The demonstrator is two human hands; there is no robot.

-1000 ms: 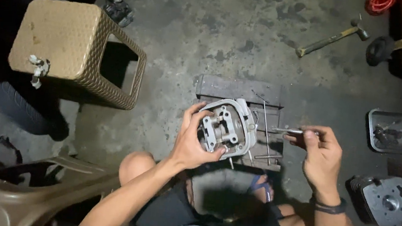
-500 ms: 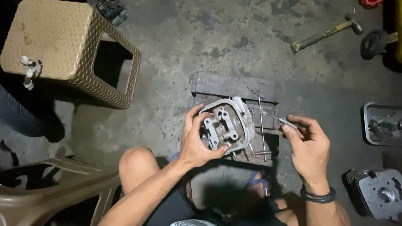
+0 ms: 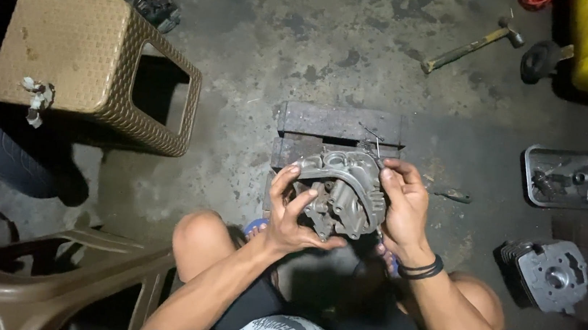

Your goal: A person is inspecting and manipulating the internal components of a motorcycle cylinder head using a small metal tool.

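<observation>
Head-camera view: a squatting person steadies a grey metal engine cylinder head (image 3: 338, 191) over stacked wooden blocks (image 3: 338, 129) on a stained concrete floor (image 3: 285, 40). Left hand (image 3: 293, 212) wraps the near side in a closed grip; right hand (image 3: 402, 205) clasps the far edge, fingertips pinching a thin metal pin (image 3: 377, 148) at the top rim. Keeping the casting braced against the blocks looks the surest way to hold it steady. Bare floor lies ahead; a woven brown stool (image 3: 93, 67) crowds the left, while a finned cylinder (image 3: 544, 275), a metal parts tray (image 3: 569, 176) and a hammer (image 3: 470, 49) sit well apart on the right.
</observation>
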